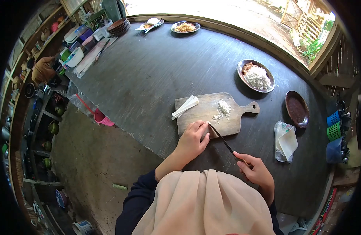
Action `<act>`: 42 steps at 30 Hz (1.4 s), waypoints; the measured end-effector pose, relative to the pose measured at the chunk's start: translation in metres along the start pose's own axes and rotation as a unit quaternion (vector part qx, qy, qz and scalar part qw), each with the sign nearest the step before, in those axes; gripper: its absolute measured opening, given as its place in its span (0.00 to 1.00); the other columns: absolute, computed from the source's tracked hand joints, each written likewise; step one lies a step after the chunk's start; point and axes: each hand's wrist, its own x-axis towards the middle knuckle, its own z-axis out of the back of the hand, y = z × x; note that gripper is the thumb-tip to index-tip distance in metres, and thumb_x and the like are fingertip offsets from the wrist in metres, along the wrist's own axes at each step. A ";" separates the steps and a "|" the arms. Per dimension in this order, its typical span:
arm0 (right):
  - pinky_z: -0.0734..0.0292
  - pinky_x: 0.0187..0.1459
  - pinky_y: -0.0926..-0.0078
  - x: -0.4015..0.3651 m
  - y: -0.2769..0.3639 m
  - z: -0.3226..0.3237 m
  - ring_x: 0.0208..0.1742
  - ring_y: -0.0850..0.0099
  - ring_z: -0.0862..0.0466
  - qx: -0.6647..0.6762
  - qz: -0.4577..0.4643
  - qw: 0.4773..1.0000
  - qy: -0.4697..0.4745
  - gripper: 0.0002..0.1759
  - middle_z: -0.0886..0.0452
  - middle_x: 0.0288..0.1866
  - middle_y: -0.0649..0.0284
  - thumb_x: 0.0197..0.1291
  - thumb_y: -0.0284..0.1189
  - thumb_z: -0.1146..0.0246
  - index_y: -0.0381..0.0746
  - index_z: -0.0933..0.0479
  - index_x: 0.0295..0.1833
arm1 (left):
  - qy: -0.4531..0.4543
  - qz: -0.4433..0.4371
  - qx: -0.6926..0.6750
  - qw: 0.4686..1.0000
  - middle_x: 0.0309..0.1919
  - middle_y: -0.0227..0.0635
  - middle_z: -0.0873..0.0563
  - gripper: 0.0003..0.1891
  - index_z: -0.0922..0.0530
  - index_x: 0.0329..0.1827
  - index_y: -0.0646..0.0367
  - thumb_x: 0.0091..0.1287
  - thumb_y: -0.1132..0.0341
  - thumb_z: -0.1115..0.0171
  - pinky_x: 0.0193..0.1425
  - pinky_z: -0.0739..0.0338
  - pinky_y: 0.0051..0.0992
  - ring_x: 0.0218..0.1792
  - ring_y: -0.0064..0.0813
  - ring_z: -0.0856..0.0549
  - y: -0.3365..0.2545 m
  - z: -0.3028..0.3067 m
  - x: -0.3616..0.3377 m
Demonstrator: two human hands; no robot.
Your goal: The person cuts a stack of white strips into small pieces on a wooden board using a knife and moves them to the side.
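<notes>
A wooden cutting board (206,102) with a handle lies on the dark table in front of me. My left hand (194,138) is closed at its near edge, fingers curled down on a small white piece, mostly hidden, that shows at the fingertips. Wrapped around the handle of a knife (224,143) is my right hand (255,169); the dark blade slants up to the left, its tip beside my left fingertips. Flat white strips (185,107) lie stacked on the board's left part. Fine white shreds (222,109) form a loose pile on its right part.
A plate (240,73) of white shreds and brown food stands beyond the board. To the right are an oval brown dish (297,109) and a plastic packet (283,145) with white sheets. Two food plates, stacked brown plates (119,27) and another knife (103,49) sit at the far side.
</notes>
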 end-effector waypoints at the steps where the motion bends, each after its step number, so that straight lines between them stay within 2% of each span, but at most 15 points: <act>1: 0.31 0.26 0.81 -0.001 -0.002 0.000 0.21 0.84 0.30 0.006 -0.010 1.000 -0.002 0.21 0.25 0.22 0.69 0.69 0.25 0.38 0.42 0.23 0.67 | -0.011 0.002 -0.010 1.000 0.53 0.45 0.20 0.18 0.21 0.57 0.68 0.66 0.68 0.38 0.62 0.26 0.39 0.55 0.46 0.21 0.000 -0.001 0.000; 8: 0.30 0.25 0.81 0.001 0.003 -0.008 0.21 0.84 0.28 0.023 -0.025 0.999 0.001 0.21 0.24 0.24 0.69 0.71 0.27 0.40 0.43 0.24 0.69 | -0.002 0.008 -0.013 1.000 0.53 0.47 0.20 0.17 0.21 0.55 0.69 0.66 0.68 0.38 0.63 0.26 0.39 0.56 0.46 0.21 0.000 0.000 -0.001; 10: 0.29 0.24 0.82 0.002 0.000 -0.007 0.21 0.84 0.26 0.079 -0.045 0.996 0.012 0.21 0.23 0.25 0.69 0.73 0.28 0.41 0.43 0.25 0.69 | 0.003 0.002 -0.001 1.000 0.53 0.47 0.20 0.17 0.20 0.55 0.69 0.66 0.68 0.38 0.63 0.26 0.39 0.56 0.46 0.21 0.001 -0.002 -0.002; 17: 0.29 0.24 0.82 0.001 0.002 -0.007 0.21 0.84 0.26 0.089 -0.045 0.995 0.016 0.21 0.23 0.25 0.69 0.73 0.28 0.42 0.42 0.26 0.70 | 0.008 -0.008 0.027 1.000 0.54 0.48 0.21 0.18 0.20 0.55 0.70 0.66 0.67 0.38 0.64 0.27 0.39 0.56 0.46 0.22 0.000 -0.004 -0.001; 23: 0.30 0.27 0.83 0.000 0.003 -0.005 0.23 0.85 0.27 0.073 -0.057 0.995 0.027 0.22 0.23 0.27 0.70 0.75 0.26 0.45 0.41 0.29 0.72 | 0.010 -0.005 0.042 0.999 0.55 0.49 0.21 0.19 0.21 0.55 0.70 0.66 0.66 0.38 0.65 0.28 0.39 0.57 0.47 0.23 -0.005 -0.004 -0.001; 29: 0.30 0.24 0.82 -0.007 -0.002 0.005 0.21 0.85 0.26 0.063 -0.037 0.997 0.024 0.21 0.23 0.24 0.70 0.73 0.27 0.42 0.42 0.26 0.70 | 0.000 0.001 0.025 1.000 0.54 0.49 0.21 0.18 0.21 0.57 0.68 0.66 0.68 0.36 0.64 0.27 0.40 0.57 0.49 0.22 -0.005 -0.005 -0.001; 32: 0.30 0.24 0.82 -0.011 0.002 0.011 0.21 0.85 0.26 0.073 -0.059 0.995 0.036 0.21 0.24 0.24 0.71 0.73 0.26 0.42 0.42 0.26 0.70 | -0.001 -0.002 0.024 1.000 0.54 0.48 0.21 0.18 0.21 0.56 0.68 0.65 0.68 0.36 0.63 0.26 0.40 0.56 0.48 0.22 -0.004 -0.004 -0.001; 35: 0.30 0.24 0.82 -0.010 -0.004 0.009 0.20 0.84 0.26 0.036 -0.027 0.999 0.030 0.21 0.23 0.23 0.69 0.72 0.26 0.41 0.42 0.25 0.69 | -0.012 0.002 0.002 1.000 0.53 0.48 0.19 0.17 0.20 0.54 0.68 0.64 0.69 0.36 0.62 0.25 0.39 0.55 0.47 0.20 0.000 -0.004 -0.002; 42: 0.31 0.30 0.82 -0.006 0.008 -0.004 0.26 0.84 0.28 0.008 -0.004 1.000 -0.006 0.21 0.23 0.25 0.70 0.72 0.25 0.41 0.41 0.25 0.69 | -0.028 0.005 -0.016 0.999 0.52 0.48 0.19 0.15 0.19 0.52 0.69 0.63 0.71 0.36 0.61 0.24 0.39 0.54 0.47 0.19 0.001 -0.004 -0.003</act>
